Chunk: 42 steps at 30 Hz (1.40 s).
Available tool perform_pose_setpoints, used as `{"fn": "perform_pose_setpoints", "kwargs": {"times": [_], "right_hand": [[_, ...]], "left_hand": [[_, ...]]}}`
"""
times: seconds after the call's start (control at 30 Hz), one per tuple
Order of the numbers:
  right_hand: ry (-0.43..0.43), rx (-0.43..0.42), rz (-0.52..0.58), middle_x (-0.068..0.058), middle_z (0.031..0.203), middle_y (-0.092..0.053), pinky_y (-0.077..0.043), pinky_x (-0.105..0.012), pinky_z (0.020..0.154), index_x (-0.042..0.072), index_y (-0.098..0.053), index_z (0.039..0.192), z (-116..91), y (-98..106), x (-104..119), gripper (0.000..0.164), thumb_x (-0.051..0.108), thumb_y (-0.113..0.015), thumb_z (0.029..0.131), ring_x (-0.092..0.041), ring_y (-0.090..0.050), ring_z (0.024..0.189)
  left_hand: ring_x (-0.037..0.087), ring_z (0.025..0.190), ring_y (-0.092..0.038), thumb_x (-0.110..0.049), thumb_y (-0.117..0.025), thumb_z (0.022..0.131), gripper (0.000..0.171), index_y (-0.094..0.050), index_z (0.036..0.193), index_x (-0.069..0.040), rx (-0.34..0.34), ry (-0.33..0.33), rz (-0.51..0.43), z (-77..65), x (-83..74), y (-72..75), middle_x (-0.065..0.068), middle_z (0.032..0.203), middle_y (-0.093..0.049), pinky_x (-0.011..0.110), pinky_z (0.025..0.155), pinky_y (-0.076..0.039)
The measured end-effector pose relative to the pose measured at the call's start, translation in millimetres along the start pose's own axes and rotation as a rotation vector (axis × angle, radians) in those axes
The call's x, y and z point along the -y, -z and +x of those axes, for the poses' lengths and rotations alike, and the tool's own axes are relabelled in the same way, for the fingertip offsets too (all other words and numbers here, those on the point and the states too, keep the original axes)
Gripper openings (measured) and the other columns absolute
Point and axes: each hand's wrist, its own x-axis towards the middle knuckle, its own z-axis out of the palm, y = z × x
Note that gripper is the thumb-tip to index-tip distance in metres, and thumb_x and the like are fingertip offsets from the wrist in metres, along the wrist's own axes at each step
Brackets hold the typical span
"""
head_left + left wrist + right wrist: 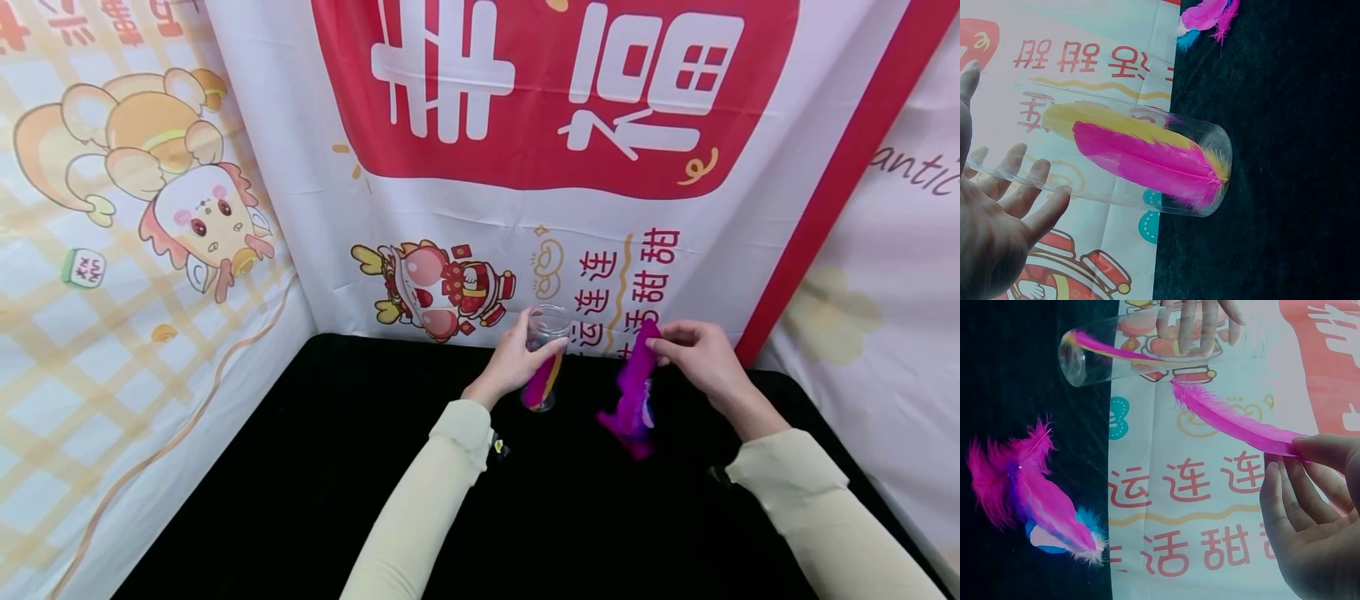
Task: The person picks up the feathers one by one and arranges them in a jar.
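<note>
My left hand grips a clear, tall glass jar round its upper part, near the back edge of the black table. Inside the jar lean a pink feather and a yellow feather, their fluffy ends at the bottom. Between the thumb and fingers of my right hand another pink feather is pinched by one end; in the right wrist view its fluffy end points toward the jar. Below that hand, a small heap of pink, purple, blue and white feathers lies on the table.
A black cloth covers the table. Behind it hangs a white and red printed banner. Patterned cloth walls stand at the left and right.
</note>
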Motion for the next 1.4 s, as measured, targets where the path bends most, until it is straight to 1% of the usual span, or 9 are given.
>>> {"fn": "perform_pose_setpoints", "kwargs": {"times": [0.2, 0.3, 0.47, 0.6, 0.73, 0.83, 0.97, 1.13, 1.4], "right_hand": [[0.007, -0.005, 0.039, 0.005, 0.093, -0.076, -0.058, -0.024, 0.072, -0.008, -0.067, 0.119, 4, -1, 2, 0.037, 0.023, -0.071, 0.099, -0.008, -0.07, 0.079], [0.011, -0.007, 0.037, 0.007, 0.093, -0.075, -0.059, -0.025, 0.074, -0.008, -0.067, 0.119, 5, -1, 6, 0.038, 0.024, -0.071, 0.099, -0.009, -0.07, 0.08], [0.03, -0.016, 0.029, 0.01, 0.09, -0.074, -0.057, -0.024, 0.073, -0.007, -0.067, 0.117, 6, -1, 12, 0.039, 0.026, -0.072, 0.098, -0.012, -0.068, 0.079], [0.042, -0.03, 0.035, 0.01, 0.088, -0.073, -0.056, -0.023, 0.07, -0.008, -0.067, 0.116, 7, -1, 16, 0.038, 0.026, -0.072, 0.098, -0.013, -0.068, 0.078], [0.049, -0.039, 0.043, 0.009, 0.088, -0.074, -0.056, -0.023, 0.069, -0.008, -0.067, 0.115, 9, -1, 18, 0.037, 0.024, -0.072, 0.098, -0.009, -0.068, 0.075], [0.049, -0.037, 0.05, 0.009, 0.089, -0.074, -0.057, -0.023, 0.07, -0.008, -0.067, 0.115, 11, -1, 18, 0.037, 0.024, -0.072, 0.098, -0.007, -0.068, 0.075], [0.042, -0.035, 0.054, 0.01, 0.09, -0.074, -0.057, -0.022, 0.071, -0.008, -0.067, 0.117, 13, 0, 20, 0.038, 0.024, -0.072, 0.098, -0.008, -0.069, 0.077], [0.051, -0.05, 0.068, 0.011, 0.089, -0.074, -0.058, -0.022, 0.071, -0.008, -0.067, 0.115, 15, 0, 23, 0.036, 0.023, -0.072, 0.098, -0.01, -0.07, 0.078], [0.076, -0.068, 0.094, 0.011, 0.086, -0.074, -0.058, -0.023, 0.069, -0.009, -0.067, 0.114, 20, -3, 24, 0.035, 0.021, -0.073, 0.098, -0.011, -0.07, 0.075]], "left_hand": [[0.028, 0.128, -0.058, -0.058, -0.066, 0.095, 0.081, -0.03, 0.157, -0.021, -0.002, 0.0, 0.003, -0.7, 0.0, -0.5, 0.013, 0.141, -0.055, 0.042, 0.105, -0.049], [0.028, 0.128, -0.059, -0.058, -0.067, 0.095, 0.081, -0.03, 0.158, -0.02, -0.005, -0.004, 0.008, -0.5, -0.2, -0.7, 0.014, 0.141, -0.055, 0.042, 0.105, -0.05], [0.027, 0.128, -0.059, -0.06, -0.066, 0.094, 0.082, -0.031, 0.157, -0.021, -0.01, -0.003, 0.016, 0.0, -0.3, -1.0, 0.012, 0.141, -0.055, 0.041, 0.105, -0.05], [0.029, 0.128, -0.059, -0.06, -0.066, 0.094, 0.083, -0.031, 0.157, -0.02, -0.012, -0.006, 0.013, 0.6, -0.5, -1.0, 0.015, 0.143, -0.054, 0.042, 0.105, -0.049], [0.029, 0.129, -0.058, -0.06, -0.066, 0.094, 0.083, -0.031, 0.157, -0.02, -0.01, -0.008, 0.006, 0.7, -0.8, -0.8, 0.018, 0.145, -0.053, 0.043, 0.106, -0.049], [0.028, 0.128, -0.058, -0.059, -0.066, 0.094, 0.082, -0.031, 0.157, -0.02, -0.009, -0.004, 0.007, 0.4, -1.0, -1.0, 0.015, 0.143, -0.054, 0.042, 0.105, -0.049], [0.027, 0.128, -0.058, -0.059, -0.066, 0.095, 0.082, -0.03, 0.158, -0.02, -0.004, 0.002, 0.013, -0.5, -1.8, -1.0, 0.012, 0.141, -0.054, 0.041, 0.105, -0.049], [0.028, 0.128, -0.058, -0.059, -0.066, 0.094, 0.083, -0.031, 0.158, -0.02, -0.006, 0.003, 0.017, -0.9, -3.4, -0.4, 0.012, 0.142, -0.054, 0.043, 0.105, -0.05], [0.027, 0.128, -0.058, -0.06, -0.066, 0.094, 0.083, -0.03, 0.158, -0.019, -0.009, -0.001, 0.016, -0.5, -2.8, -0.8, 0.012, 0.143, -0.054, 0.043, 0.105, -0.05]]}}
